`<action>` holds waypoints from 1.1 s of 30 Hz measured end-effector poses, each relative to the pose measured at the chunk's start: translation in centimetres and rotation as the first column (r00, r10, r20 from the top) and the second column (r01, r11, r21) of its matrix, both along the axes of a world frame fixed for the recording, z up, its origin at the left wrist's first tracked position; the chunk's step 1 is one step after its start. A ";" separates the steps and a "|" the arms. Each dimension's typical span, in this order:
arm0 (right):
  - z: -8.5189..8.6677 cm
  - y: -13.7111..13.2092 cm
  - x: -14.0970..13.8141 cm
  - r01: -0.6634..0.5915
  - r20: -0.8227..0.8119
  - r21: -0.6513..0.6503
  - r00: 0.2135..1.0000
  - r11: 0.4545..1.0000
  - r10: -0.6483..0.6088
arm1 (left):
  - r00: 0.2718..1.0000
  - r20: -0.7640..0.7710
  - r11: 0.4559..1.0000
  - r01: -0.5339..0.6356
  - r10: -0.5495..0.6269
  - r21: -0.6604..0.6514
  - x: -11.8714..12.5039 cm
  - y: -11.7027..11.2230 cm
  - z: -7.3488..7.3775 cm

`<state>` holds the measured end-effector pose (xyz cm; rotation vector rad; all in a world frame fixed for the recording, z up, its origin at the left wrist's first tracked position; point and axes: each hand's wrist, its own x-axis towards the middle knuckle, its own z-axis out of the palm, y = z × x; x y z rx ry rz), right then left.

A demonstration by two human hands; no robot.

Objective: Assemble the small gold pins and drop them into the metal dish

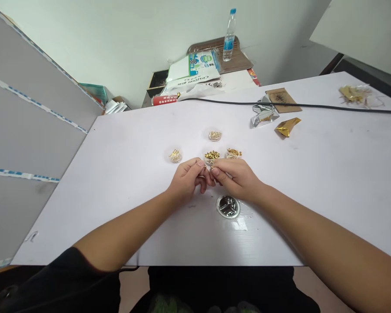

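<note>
Pinching: L hand (189, 176) & R hand (236, 176), each grip closed, apparently on tiny parts (205, 168), type unclear; cup (211, 155) at 12 o'clock. Prob. fine-handling step; next move needs steady alignment.

Both bare arms reach inward over the desk (143, 174). The left forearm (133, 221) slants toward two o'clock, the right forearm (306, 230) toward ten o'clock. The left hand (189, 176) and right hand (233, 174) meet fingertip-close, each pinching thumb to forefinger. The left thumb points to one o'clock, its lower fingers curled beneath; the right thumb points to ten o'clock, its lower fingers mostly hidden.
</note>
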<state>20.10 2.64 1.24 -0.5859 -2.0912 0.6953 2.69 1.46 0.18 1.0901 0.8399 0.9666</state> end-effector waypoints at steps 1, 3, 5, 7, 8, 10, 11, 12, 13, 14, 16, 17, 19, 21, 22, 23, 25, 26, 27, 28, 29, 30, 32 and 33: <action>0.2 -0.1 0.0 -0.008 0.007 -0.001 1.000 1.000 0.008 | 0.999 0.029 0.999 0.018 -0.017 -0.032 0.1 -0.1 -0.1; 0.4 -0.2 0.0 -0.024 0.021 -0.007 1.000 1.000 0.024 | 0.995 0.080 0.997 0.058 -0.054 -0.055 0.1 -0.1 -0.1; 0.6 -0.2 0.1 -0.050 0.036 -0.029 0.998 0.998 0.051 | 0.988 0.122 0.994 0.102 -0.095 -0.047 0.1 -0.2 0.0; 0.8 -0.3 0.1 -0.080 0.051 -0.053 0.995 0.995 0.082 | 0.981 0.143 0.990 0.139 -0.133 -0.030 0.1 -0.4 0.1; 0.8 -0.3 0.1 -0.093 0.062 -0.060 0.993 0.994 0.097 | 0.978 0.149 0.988 0.152 -0.147 -0.023 0.1 -0.4 0.1; 0.9 -0.3 0.2 -0.107 0.088 -0.062 0.990 0.992 0.112 | 0.976 0.159 0.988 0.154 -0.152 -0.003 0.1 -0.5 0.0; 0.9 -0.3 0.2 -0.107 0.102 -0.061 0.988 0.992 0.113 | 0.976 0.162 0.989 0.148 -0.148 0.007 0.1 -0.6 0.0; 0.9 -0.3 0.2 -0.104 0.116 -0.061 0.987 0.993 0.110 | 0.976 0.164 0.990 0.142 -0.142 0.014 0.1 -0.6 0.0; 0.9 -0.3 0.2 -0.098 0.124 -0.060 0.987 0.993 0.105 | 0.976 0.167 0.990 0.139 -0.140 0.020 0.1 -0.6 0.0; 1.0 -0.2 0.3 -0.094 0.128 -0.059 0.987 0.994 0.100 | 0.976 0.168 0.990 0.138 -0.140 0.024 0.1 -0.6 0.0; 1.0 -0.2 0.3 -0.091 0.127 -0.049 0.987 0.995 0.097 | 0.976 0.166 0.990 0.139 -0.142 0.032 0.0 -0.6 0.0; 1.0 -0.2 0.3 -0.094 0.126 -0.039 0.987 0.995 0.098 | 0.976 0.164 0.990 0.138 -0.142 0.040 0.0 -0.6 0.0; 1.0 -0.2 0.4 -0.098 0.128 -0.015 0.987 0.995 0.099 | 0.979 0.146 0.989 0.135 -0.144 0.066 -0.1 -0.7 0.2; 0.9 -0.2 0.4 -0.096 0.138 0.002 0.986 0.995 0.094 | 0.981 0.127 0.986 0.138 -0.150 0.099 -0.1 -0.7 0.3; 0.9 -0.2 0.4 -0.093 0.142 0.004 0.986 0.996 0.091 | 0.981 0.121 0.984 0.139 -0.153 0.113 -0.1 -0.8 0.4; 0.9 -0.2 0.4 -0.088 0.146 0.003 0.986 0.996 0.087 | 0.981 0.117 0.982 0.139 -0.153 0.124 -0.2 -0.8 0.5; 1.0 -0.2 0.4 -0.081 0.149 0.008 0.986 0.997 0.079 | 0.982 0.119 0.980 0.130 -0.148 0.152 -0.2 -0.9 0.5; 0.9 -0.2 0.4 -0.079 0.149 0.013 0.986 0.997 0.076 | 0.981 0.123 0.978 0.126 -0.148 0.169 -0.2 -0.9 0.5; 0.9 -0.2 0.4 -0.076 0.146 0.020 0.987 0.997 0.073 | 0.981 0.126 0.974 0.126 -0.151 0.187 -0.2 -0.9 0.4; 0.9 -0.2 0.5 -0.075 0.145 0.027 0.987 0.997 0.071 | 0.980 0.129 0.971 0.126 -0.154 0.202 -0.2 -0.9 0.4; 0.9 -0.1 0.5 -0.074 0.144 0.033 0.987 0.997 0.069 | 0.979 0.132 0.969 0.126 -0.157 0.214 -0.2 -0.9 0.3; 0.9 -0.1 0.5 -0.074 0.145 0.035 0.987 0.997 0.068 | 0.978 0.134 0.967 0.128 -0.160 0.220 -0.2 -0.8 0.3; 0.8 -0.1 0.5 -0.073 0.148 0.038 0.987 0.997 0.066 | 0.978 0.134 0.968 0.129 -0.160 0.216 -0.2 -0.8 0.2; 0.8 -0.1 0.5 -0.072 0.148 0.040 0.987 0.997 0.066 | 0.978 0.135 0.968 0.130 -0.161 0.213 -0.2 -0.8 0.2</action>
